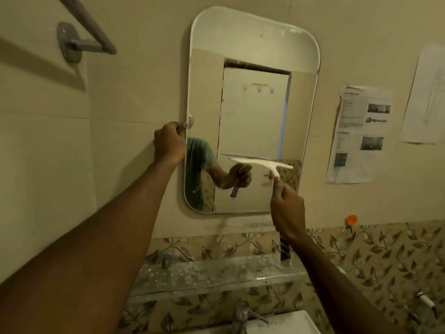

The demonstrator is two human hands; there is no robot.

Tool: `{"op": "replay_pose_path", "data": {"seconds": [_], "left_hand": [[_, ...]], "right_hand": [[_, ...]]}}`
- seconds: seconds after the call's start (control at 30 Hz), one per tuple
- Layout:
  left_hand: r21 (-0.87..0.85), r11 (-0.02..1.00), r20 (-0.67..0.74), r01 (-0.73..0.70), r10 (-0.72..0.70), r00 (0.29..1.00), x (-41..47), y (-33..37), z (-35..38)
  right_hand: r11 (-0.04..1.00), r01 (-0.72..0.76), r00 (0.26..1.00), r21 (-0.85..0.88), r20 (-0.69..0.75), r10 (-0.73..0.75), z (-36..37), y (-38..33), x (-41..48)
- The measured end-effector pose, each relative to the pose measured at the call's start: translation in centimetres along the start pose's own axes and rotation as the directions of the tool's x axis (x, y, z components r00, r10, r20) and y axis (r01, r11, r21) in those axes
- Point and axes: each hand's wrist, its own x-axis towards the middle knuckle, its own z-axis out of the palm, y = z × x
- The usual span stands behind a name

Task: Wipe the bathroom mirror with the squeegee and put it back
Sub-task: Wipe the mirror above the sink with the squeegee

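A tall mirror (252, 44) with rounded corners hangs on the beige wall. My left hand (169, 143) grips its left edge about halfway up. My right hand (286, 208) is closed around the handle of a white squeegee (262, 163). The squeegee's blade lies nearly level against the lower part of the glass. Its dark striped handle end (285, 249) sticks out below my fist. The mirror reflects a door, my arm and the squeegee.
A glass shelf (216, 273) runs below the mirror, with a tap (242, 314) and white basin (289, 324) under it. A towel rail (84, 39) is mounted upper left. Printed sheets (361, 133) are stuck to the wall on the right, near an orange hook (350, 220).
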Motion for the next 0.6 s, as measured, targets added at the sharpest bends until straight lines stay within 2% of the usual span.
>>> {"op": "replay_pose_path", "data": {"seconds": [0.27, 0.43, 0.6], "left_hand": [[-0.074, 0.997, 0.03, 0.038, -0.036, 0.999, -0.1, 0.3, -0.4], [-0.144, 0.989, 0.053, 0.038, -0.03, 0.998, -0.1, 0.1, -0.7], [-0.12, 0.992, 0.036, 0.047, -0.043, 0.998, -0.2, 0.2, -0.6]], "right_hand": [[0.985, 0.172, 0.985, -0.031, -0.03, -0.173, -1.2, -7.5, 10.1], [0.989, 0.144, 0.985, 0.04, -0.104, -0.139, -2.4, -13.1, 15.8], [0.991, 0.132, 0.98, 0.018, -0.151, -0.128, -3.4, -18.1, 21.1]]}}
